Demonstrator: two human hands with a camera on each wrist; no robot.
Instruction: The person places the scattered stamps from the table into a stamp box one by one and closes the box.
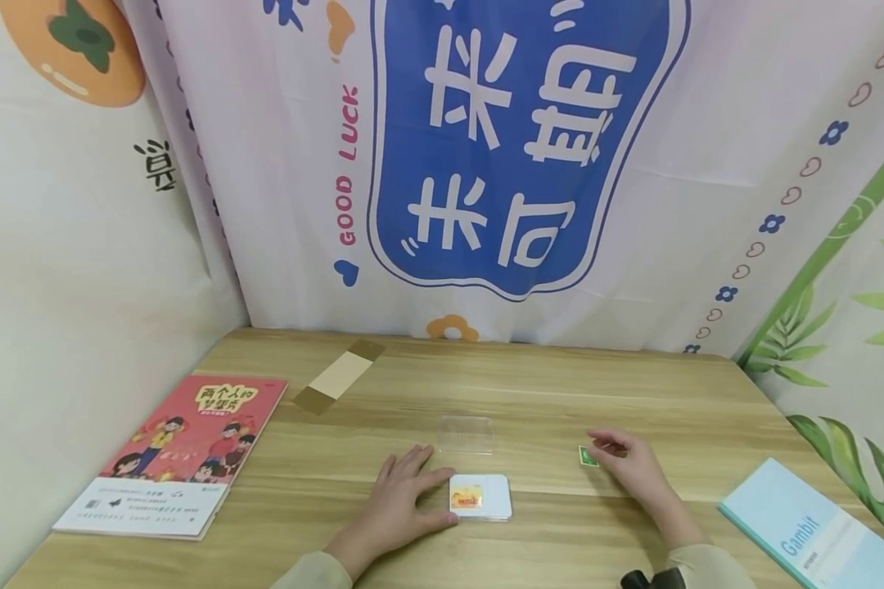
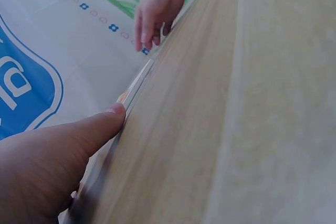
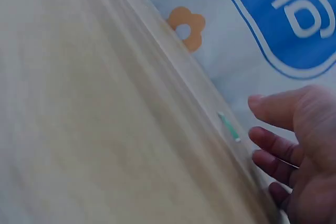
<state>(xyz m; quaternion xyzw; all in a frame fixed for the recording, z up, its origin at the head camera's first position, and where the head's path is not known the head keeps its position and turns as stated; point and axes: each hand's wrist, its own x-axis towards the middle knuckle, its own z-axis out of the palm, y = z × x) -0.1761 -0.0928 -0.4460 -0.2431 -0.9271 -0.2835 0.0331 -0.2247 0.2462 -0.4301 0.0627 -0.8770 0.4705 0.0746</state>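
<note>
A stack of white rounded cards (image 1: 492, 491) lies on the table, with a yellow-and-orange printed picture (image 1: 466, 496) at the left of its top. My left hand (image 1: 401, 503) rests beside it, thumb and index finger touching its left corners, the other fingers spread. In the left wrist view the thumb (image 2: 97, 129) lies straight against the stack's edge. A small green square piece with a pale border (image 1: 588, 456) lies to the right. Just over it is my right hand (image 1: 626, 462), fingers loosely bent; the right wrist view shows the green piece (image 3: 230, 127) apart from the fingertips.
A clear plastic case piece (image 1: 466, 434) lies behind the stack. At the left is a red-and-white book (image 1: 184, 450), with a brown-and-beige strip (image 1: 340, 376) behind it. A light blue "Gambit" book (image 1: 818, 523) lies at the right. Printed cloth (image 1: 302, 204) hangs along the table's back.
</note>
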